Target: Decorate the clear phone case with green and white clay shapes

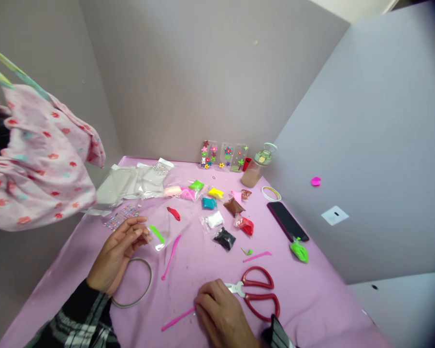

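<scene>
Clear case [168, 226] held in left hand [121, 249]

Left thumb and fingers are clamped on the case's left end; a green strip [157, 234] shows beside the grip. Pink stick [171, 257]: right of the grip. Ring [151, 282]: below it. Right hand [221, 311]: knuckles up at a second stick [179, 319], scissors [238, 289] beside; its closure cannot be confirmed.

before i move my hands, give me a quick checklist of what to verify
1. Left hand gripping the clear piece: ok, pinched at its near edge.
2. Green strip lying on the clear piece: ok.
3. Right hand holding the pink tool firmly: cannot tell, the fingers hide that end.
4. Scissors well away from the right hand: not ok, the blades reach right up to it.
5. Scissor tips closed: cannot tell, hidden.
</scene>
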Demonstrator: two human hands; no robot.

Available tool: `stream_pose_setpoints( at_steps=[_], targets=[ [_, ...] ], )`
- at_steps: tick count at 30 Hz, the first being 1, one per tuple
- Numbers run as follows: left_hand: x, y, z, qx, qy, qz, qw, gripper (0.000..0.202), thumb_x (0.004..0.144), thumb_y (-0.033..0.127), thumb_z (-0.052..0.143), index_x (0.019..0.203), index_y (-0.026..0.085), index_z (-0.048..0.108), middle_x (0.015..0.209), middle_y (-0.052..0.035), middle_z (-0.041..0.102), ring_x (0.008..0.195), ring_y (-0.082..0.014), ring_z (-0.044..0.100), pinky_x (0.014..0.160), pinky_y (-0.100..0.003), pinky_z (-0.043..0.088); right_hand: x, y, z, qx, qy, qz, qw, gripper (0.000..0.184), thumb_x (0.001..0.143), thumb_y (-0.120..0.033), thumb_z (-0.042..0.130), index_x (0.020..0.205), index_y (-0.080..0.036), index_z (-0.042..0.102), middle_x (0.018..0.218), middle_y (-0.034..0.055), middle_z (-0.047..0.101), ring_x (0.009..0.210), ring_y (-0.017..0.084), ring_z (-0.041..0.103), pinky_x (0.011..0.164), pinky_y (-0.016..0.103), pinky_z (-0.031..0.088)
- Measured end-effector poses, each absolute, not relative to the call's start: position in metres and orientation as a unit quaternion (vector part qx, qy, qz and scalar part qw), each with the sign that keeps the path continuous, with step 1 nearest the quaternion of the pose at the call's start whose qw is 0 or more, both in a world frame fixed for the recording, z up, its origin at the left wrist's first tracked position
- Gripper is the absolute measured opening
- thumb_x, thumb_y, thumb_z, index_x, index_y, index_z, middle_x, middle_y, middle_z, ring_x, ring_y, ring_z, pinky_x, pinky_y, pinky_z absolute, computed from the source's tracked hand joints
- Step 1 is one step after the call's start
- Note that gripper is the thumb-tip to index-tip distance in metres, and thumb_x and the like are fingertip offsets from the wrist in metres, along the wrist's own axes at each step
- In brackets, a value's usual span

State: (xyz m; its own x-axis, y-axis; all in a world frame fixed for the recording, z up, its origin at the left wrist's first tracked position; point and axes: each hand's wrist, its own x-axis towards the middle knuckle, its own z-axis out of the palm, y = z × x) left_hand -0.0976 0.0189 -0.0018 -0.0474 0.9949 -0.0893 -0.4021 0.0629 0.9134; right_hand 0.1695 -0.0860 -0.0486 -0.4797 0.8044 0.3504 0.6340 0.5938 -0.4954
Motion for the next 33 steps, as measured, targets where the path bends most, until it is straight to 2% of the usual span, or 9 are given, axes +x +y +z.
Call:
stream_pose_setpoints(
  at_steps=[11,18,28,33],
  targets=[
    [-0.100,0.016,0.001,0.348,0.430,0.584,0.594,0.035,0.075,0.035,0.086,0.105,0.022,0.072,0.081,0.0009,0.071,0.077,-0.0137,0.065,0.073,-0.018,0.057,0.168,-0.087,-0.043,-0.435,-0.840,0.159,0.282,0.015,0.098,-0.009,0.049,0.097,-0.019,0.061,0.094,0.0074,0.065,0.083,0.021,0.057,0.072,0.032,0.047],
    [-0.099,0.017,0.004,0.346,0.425,0.586,0.597,0.032,0.075,0.029,0.085,0.103,0.021,0.074,0.080,0.0003,0.072,0.076,-0.0150,0.066,0.073,-0.019,0.058,0.166,-0.089,-0.039,-0.446,-0.835,0.162,0.277,0.016,0.098,-0.009,0.049,0.095,-0.019,0.061,0.094,0.0072,0.065,0.083,0.021,0.056,0.072,0.032,0.046],
    [-0.098,0.016,0.005,0.333,0.434,0.583,0.601,0.031,0.074,0.028,0.086,0.102,0.023,0.074,0.081,-0.0001,0.070,0.077,-0.0154,0.065,0.071,-0.019,0.059,0.163,-0.090,-0.039,-0.450,-0.835,0.159,0.275,0.016,0.097,-0.009,0.050,0.095,-0.019,0.062,0.094,0.0074,0.066,0.082,0.021,0.058,0.071,0.032,0.048],
    [-0.091,0.010,0.008,0.325,0.438,0.558,0.625,0.034,0.074,0.030,0.086,0.105,0.023,0.074,0.081,0.0000,0.071,0.076,-0.0151,0.066,0.071,-0.020,0.058,0.183,-0.088,-0.023,-0.438,-0.849,0.124,0.267,0.018,0.104,-0.018,0.046,0.105,-0.020,0.064,0.095,0.0068,0.070,0.084,0.021,0.063,0.073,0.031,0.053]
  ],
)
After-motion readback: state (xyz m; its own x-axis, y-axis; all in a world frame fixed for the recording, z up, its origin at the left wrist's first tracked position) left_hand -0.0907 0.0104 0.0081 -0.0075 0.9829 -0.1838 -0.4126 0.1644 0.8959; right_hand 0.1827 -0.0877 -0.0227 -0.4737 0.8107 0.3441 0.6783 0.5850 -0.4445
